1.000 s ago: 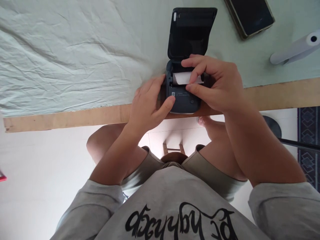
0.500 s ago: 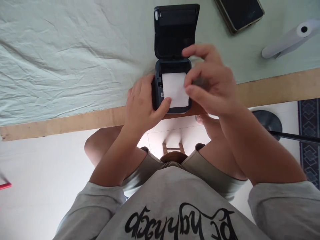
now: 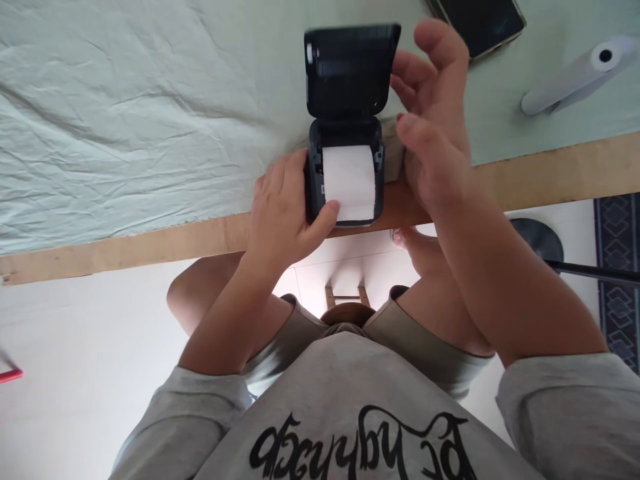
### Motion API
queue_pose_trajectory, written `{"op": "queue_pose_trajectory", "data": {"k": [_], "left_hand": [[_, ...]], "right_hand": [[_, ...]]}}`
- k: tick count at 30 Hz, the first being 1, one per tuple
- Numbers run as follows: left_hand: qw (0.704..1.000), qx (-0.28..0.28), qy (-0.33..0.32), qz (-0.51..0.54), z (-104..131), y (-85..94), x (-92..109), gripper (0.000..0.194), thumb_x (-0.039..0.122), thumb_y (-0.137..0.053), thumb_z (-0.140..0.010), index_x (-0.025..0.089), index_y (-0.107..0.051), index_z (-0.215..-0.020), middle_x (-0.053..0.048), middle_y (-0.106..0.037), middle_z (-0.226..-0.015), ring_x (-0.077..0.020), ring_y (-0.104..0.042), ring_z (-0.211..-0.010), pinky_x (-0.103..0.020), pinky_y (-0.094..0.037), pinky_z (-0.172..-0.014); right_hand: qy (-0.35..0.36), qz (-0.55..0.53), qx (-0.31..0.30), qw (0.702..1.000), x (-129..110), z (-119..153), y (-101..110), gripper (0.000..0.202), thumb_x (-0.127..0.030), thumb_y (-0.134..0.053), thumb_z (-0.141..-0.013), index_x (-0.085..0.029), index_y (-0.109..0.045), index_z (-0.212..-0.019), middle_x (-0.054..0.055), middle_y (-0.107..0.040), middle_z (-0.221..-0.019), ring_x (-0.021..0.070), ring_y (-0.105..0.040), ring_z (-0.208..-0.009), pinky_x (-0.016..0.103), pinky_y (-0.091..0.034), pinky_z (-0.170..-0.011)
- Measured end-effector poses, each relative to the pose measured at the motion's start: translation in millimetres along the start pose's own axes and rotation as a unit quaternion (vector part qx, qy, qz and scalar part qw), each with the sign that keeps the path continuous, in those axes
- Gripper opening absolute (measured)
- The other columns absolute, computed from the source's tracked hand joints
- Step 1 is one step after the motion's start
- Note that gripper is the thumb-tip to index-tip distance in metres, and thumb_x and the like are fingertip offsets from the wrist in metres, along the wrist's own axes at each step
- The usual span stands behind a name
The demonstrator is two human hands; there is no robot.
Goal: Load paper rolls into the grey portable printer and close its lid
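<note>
A small black receipt printer (image 3: 313,200) stands at the table's front edge with its lid (image 3: 350,70) raised. White paper (image 3: 349,180) lies in its compartment, the loose end reaching over the front edge. My left hand (image 3: 283,207) is closed around the printer's left side, thumb pressed on the paper's lower left corner. To the right of the lid is my right hand (image 3: 437,120), fingers apart and loosely bent. Its fingertips reach the lid's right edge and are partly hidden behind it; nothing is held between thumb and fingers.
A dark phone (image 3: 483,27) in a case lies at the back right. Further right, a white paper roll (image 3: 570,80) rests on the pale green cloth (image 3: 150,120). The table has a wooden front edge (image 3: 550,163). Below are a wooden stool (image 3: 347,313) and a round black base (image 3: 535,237).
My right hand has left the paper and moved up to the lid's right edge. The lid has tipped slightly toward me. My left hand stays on the printer.
</note>
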State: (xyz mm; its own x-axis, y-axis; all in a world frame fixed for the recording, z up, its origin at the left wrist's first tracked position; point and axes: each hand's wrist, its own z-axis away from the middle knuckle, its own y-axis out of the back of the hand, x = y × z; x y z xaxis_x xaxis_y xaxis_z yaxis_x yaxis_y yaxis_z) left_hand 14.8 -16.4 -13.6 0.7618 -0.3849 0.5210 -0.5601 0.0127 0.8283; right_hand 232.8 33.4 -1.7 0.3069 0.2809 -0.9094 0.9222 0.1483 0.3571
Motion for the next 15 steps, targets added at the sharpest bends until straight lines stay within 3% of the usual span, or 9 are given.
{"op": "queue_pose_trajectory", "data": {"k": [3,5,11,15], "left_hand": [[1.0,0.001,0.008,0.004,0,-0.6,0,0.058,0.057,-0.045,-0.094,0.023,-0.043,-0.14,-0.016,-0.061,-0.125,-0.0371,-0.058,-0.115,-0.054,-0.044,-0.097],[1.0,-0.003,0.011,0.007,0,-0.7,0,0.059,0.056,-0.047,-0.093,0.022,-0.044,-0.141,-0.017,-0.06,-0.125,-0.0385,-0.057,-0.116,-0.054,-0.042,-0.099],[0.999,-0.003,-0.004,0.045,1,0.6,-1,0.074,0.065,-0.04,-0.095,0.028,-0.019,-0.157,-0.014,-0.053,-0.142,-0.035,-0.054,-0.129,-0.05,-0.042,-0.106],[0.999,-0.007,-0.035,0.004,2,1.4,0,0.072,0.074,-0.028,-0.095,0.03,-0.038,-0.151,-0.015,-0.055,-0.137,-0.0353,-0.055,-0.125,-0.051,-0.043,-0.103]], "right_hand": [[0.027,-0.085,0.127,0.988,1,-3,0,0.043,-0.041,-0.048,-0.078,-0.029,-0.043,-0.119,0.008,-0.058,-0.123,0.0244,-0.059,-0.117,0.044,-0.047,-0.106],[0.032,-0.11,0.143,0.983,1,-3,0,0.035,-0.038,-0.051,-0.078,-0.025,-0.049,-0.11,0.009,-0.061,-0.109,0.0247,-0.061,-0.108,0.045,-0.047,-0.104],[0.006,-0.019,0.047,0.999,-5,6,-3,0.02,-0.033,-0.057,-0.089,-0.029,-0.056,-0.108,0.003,-0.061,-0.119,0.0214,-0.06,-0.117,0.041,-0.048,-0.102],[-0.007,0.072,-0.004,0.997,-9,6,-3,0.027,-0.035,-0.062,-0.086,-0.027,-0.056,-0.111,0.005,-0.065,-0.119,0.0231,-0.062,-0.113,0.041,-0.052,-0.097]]}}
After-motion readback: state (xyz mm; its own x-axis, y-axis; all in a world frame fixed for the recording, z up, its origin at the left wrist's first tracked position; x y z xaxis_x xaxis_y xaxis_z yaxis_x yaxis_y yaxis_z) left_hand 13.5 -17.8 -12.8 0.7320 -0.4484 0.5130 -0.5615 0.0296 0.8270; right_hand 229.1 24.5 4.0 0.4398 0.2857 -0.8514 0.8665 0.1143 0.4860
